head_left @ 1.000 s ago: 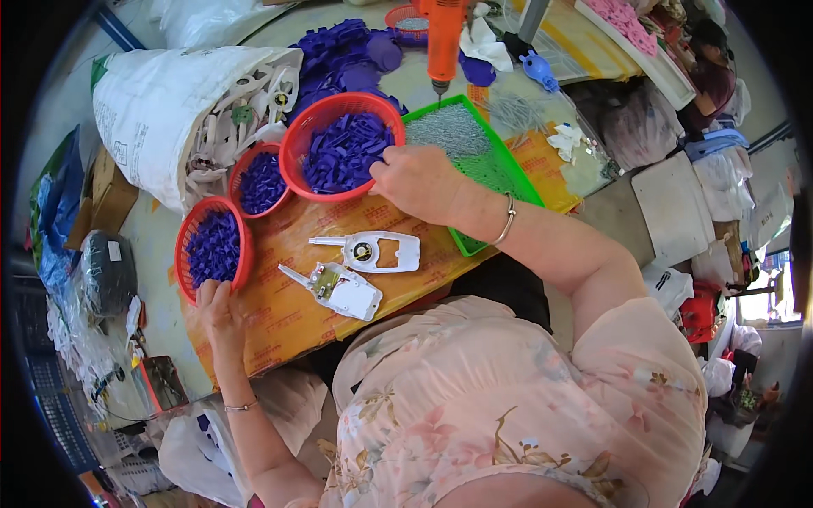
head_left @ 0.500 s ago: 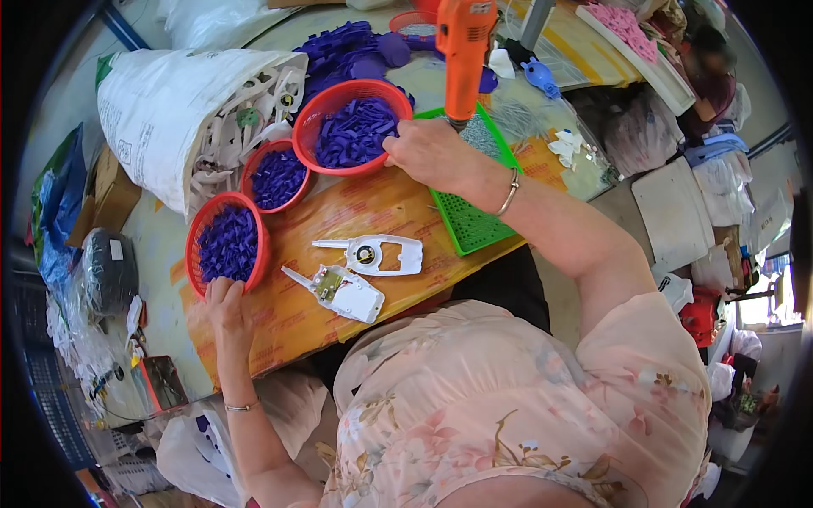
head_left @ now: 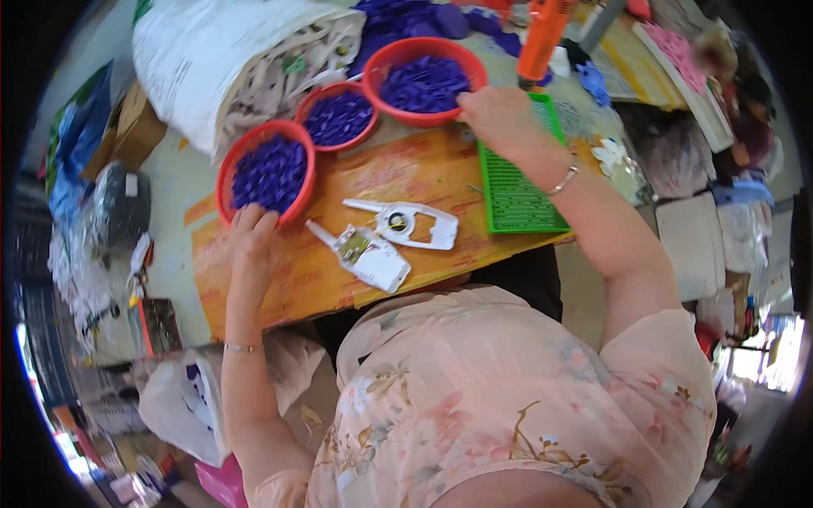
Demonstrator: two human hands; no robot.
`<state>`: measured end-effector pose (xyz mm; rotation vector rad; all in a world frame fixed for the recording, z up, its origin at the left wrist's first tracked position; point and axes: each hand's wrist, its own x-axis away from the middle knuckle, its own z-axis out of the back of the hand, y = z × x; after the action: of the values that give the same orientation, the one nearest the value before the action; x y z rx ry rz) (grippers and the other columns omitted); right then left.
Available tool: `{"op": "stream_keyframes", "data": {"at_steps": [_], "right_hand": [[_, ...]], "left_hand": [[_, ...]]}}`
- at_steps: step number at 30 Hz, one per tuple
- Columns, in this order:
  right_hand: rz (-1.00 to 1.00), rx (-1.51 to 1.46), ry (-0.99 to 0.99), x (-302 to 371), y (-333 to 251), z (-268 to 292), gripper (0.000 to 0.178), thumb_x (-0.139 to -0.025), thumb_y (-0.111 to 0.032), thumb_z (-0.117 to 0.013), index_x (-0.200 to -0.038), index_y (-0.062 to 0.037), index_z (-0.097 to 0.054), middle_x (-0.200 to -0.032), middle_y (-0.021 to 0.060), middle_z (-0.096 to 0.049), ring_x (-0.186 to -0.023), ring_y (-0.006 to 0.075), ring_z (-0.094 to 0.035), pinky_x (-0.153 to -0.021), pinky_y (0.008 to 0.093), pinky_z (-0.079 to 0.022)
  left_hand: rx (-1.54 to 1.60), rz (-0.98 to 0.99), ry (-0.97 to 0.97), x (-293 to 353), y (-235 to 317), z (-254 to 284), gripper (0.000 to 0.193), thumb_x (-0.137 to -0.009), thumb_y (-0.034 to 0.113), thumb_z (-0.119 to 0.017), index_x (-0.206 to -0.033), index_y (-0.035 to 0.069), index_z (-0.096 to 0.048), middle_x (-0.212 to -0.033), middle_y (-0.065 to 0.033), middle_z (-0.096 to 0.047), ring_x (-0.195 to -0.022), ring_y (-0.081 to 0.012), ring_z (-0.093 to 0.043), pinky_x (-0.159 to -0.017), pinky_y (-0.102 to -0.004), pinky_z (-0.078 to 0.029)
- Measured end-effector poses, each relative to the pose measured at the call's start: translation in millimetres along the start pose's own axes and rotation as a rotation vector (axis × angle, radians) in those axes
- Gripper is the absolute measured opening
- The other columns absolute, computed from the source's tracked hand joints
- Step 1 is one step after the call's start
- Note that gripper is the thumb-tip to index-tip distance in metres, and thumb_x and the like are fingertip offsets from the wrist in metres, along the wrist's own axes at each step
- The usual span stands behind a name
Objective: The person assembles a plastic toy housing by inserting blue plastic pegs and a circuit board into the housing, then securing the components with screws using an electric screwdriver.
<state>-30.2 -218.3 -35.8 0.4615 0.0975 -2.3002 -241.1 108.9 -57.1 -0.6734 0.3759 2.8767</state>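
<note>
Head view: the left hand (head_left: pixel 254 241) was at the near rim of a round red plastic basket (head_left: pixel 310 182), fingers drawn together, pinching the edge. The right hand (head_left: pixel 512 127), a bit blurred, had fingers bunched on the right rim of a larger round red plastic basket (head_left: pixel 415 117), looked like pinching it too. Rim holds probably kept fingers off the loose purple strip-like pieces (head_left: pixel 269 173) filling both. A smaller round red plastic basket (head_left: pixel 370 131), also filled, sat between them. All three lay in a slanted row on the table (head_left: pixel 296 288), likely grouped for easy reach. Baskets looked full, upright, lattice-free detail too small to tell. Two white plastic handset-shaped shells (head_left: pixel 381 267) lay nearer the body, open sides up, probably for access; green rectangular perforated tray (head_left: pixel 525 212) under the right forearm.
</note>
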Motion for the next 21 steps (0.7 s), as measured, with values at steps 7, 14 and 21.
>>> {"op": "stream_keyframes", "data": {"at_steps": [7, 14, 21], "right_hand": [[-0.033, 0.059, -0.142, 1.8, -25.9, 24.0, 0.017, -0.080, -0.021, -0.065, -0.086, -0.0055, -0.059, -0.079, 0.0137, -0.063, -0.075, 0.0307, -0.064, -0.061, 0.0410, -0.051], [0.273, -0.219, 0.093, -28.5, -96.4, -13.5, 0.020, -0.078, -0.008, -0.059, -0.097, -0.0057, -0.054, -0.082, 0.0096, -0.055, -0.073, 0.0268, -0.061, -0.060, 0.0355, -0.053], [0.309, -0.134, -0.019, -57.3, -102.0, -42.3, 0.016, -0.078, -0.002, -0.054, -0.093, -0.0021, -0.055, -0.086, 0.0134, -0.058, -0.074, 0.0299, -0.062, -0.057, 0.0373, -0.053]], "left_hand": [[-0.051, 0.077, 0.095, 1.2, -0.8, -6.3, 0.014, -0.072, -0.005, -0.055, -0.083, 0.001, -0.058, -0.077, -0.0124, -0.047, -0.076, -0.0316, -0.048, -0.067, -0.0402, -0.040], [-0.016, 0.021, 0.133, 2.5, -4.9, -8.0, 0.019, -0.071, -0.004, -0.059, -0.089, 0.002, -0.059, -0.081, -0.0115, -0.048, -0.076, -0.0305, -0.048, -0.071, -0.0393, -0.041], [0.127, 0.266, 0.356, 19.2, 39.6, -8.3, 0.030, -0.073, -0.003, -0.067, -0.102, 0.001, -0.061, -0.097, -0.0151, -0.053, -0.092, -0.0295, -0.053, -0.078, -0.0362, -0.045]]}}
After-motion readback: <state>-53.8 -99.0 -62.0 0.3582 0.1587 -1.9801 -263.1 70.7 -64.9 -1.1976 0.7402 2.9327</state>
